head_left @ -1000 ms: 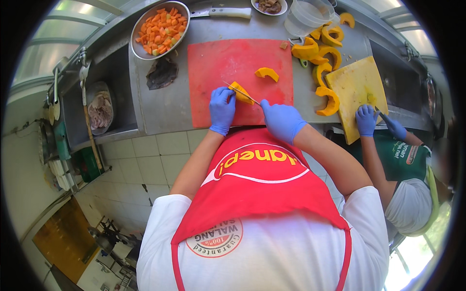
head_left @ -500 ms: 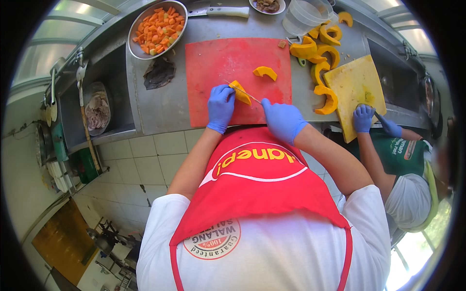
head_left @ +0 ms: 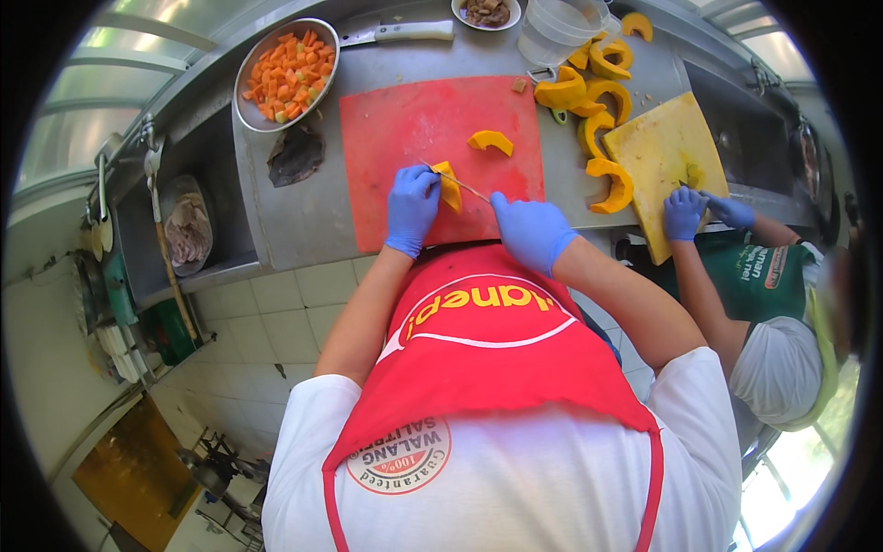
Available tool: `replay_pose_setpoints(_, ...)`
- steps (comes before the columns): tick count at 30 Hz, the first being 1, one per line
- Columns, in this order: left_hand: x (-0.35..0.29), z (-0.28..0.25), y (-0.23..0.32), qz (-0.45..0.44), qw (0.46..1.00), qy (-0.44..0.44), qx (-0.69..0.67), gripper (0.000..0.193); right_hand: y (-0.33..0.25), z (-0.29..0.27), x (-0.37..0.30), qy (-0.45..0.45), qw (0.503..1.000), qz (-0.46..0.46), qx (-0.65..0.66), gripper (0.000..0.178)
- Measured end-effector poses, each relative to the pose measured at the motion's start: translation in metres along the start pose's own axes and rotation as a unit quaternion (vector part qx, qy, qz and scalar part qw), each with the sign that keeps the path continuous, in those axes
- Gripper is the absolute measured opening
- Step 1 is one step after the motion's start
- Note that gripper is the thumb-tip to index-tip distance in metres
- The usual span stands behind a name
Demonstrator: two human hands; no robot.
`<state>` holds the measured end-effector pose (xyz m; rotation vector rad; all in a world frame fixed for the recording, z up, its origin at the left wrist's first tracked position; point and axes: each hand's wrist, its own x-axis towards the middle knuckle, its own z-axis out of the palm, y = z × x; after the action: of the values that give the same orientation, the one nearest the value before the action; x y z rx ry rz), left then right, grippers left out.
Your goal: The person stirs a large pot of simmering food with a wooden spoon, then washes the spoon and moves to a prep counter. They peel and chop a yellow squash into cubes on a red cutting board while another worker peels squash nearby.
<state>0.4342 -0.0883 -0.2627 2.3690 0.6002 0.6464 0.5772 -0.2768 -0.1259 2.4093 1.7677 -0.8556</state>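
Observation:
A red cutting board (head_left: 395,115) lies on the steel counter in front of me. My left hand (head_left: 413,207), in a blue glove, is closed on a piece of orange squash (head_left: 450,189) near the board's front edge. In my right hand (head_left: 532,230), also gloved, is the handle of a knife (head_left: 469,188). Its thin blade lies slantwise across the squash piece, the tip close to my left fingers. A curved squash slice (head_left: 491,142) rests on the board a little farther off, touched by neither hand.
Left stands a metal bowl of diced carrots (head_left: 288,75), beside a white-handled knife (head_left: 414,31). Several squash slices (head_left: 611,184) lie right of my board, below a clear plastic pitcher (head_left: 552,37). A co-worker's gloved hands (head_left: 685,213) work at a yellow board (head_left: 653,147). Sinks flank the counter.
The whole view has shifted slightly, moving the counter a little leftward. My hands keep hold of the squash piece and the knife, with the blade still across the piece.

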Motion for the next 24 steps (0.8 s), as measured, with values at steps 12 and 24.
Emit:
replay_pose_setpoints(12, 0.003, 0.001, 0.017, -0.104, 0.992, -0.049, 0.050, 0.017, 0.001, 0.008, -0.009, 0.018, 0.999, 0.033, 0.037, 0.022)
replay_pose_setpoints(24, 0.012, -0.004, 0.033, -0.049, 0.991, -0.050, 0.111, 0.014, -0.005, 0.003, -0.009, 0.029, 0.997, 0.072, 0.006, 0.019)
